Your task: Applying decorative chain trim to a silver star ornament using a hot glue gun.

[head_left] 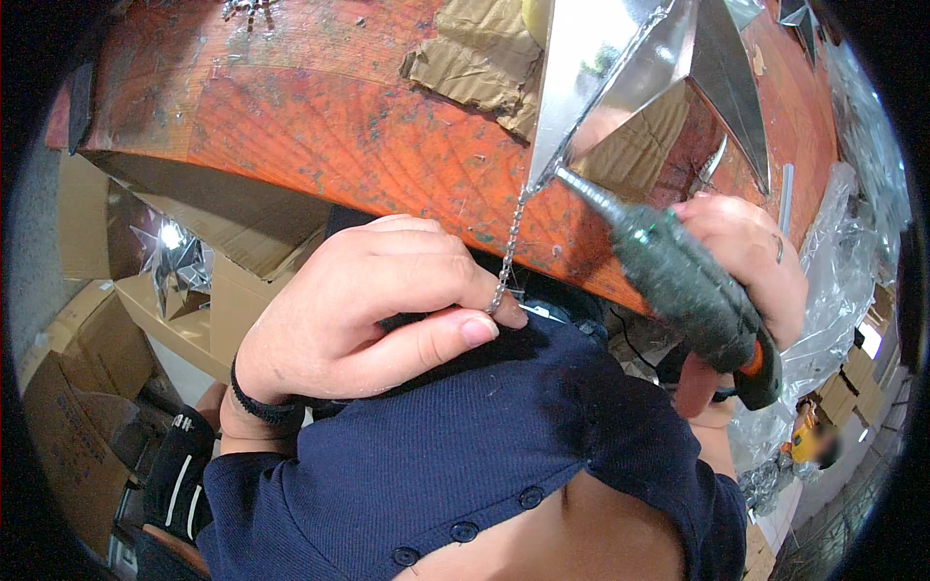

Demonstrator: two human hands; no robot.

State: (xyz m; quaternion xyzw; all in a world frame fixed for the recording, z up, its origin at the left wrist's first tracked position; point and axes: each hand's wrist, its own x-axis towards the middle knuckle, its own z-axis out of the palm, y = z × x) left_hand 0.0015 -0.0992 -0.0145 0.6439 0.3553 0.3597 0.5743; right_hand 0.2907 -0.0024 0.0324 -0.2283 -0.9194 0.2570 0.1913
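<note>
My left hand (387, 300) pinches the lower end of a thin silver bead chain (511, 247) between thumb and forefinger. The chain runs up, fairly taut, to the lowest tip of a shiny silver star (610, 73) on the table. In my right hand (751, 257) is a dark green hot glue gun (688, 276), its fingers wrapped round the grip. The gun's metal nozzle touches or nearly touches the star beside the point where the chain meets it. Whether glue is coming out cannot be made out.
The scuffed red-orange wooden table (291, 136) holds torn cardboard (475, 58) under the star. Clear plastic wrap (823, 281) lies along the right. At left, an open cardboard box (232, 300) stands by small silver stars (174, 257). Another person (812, 441) is far off at right.
</note>
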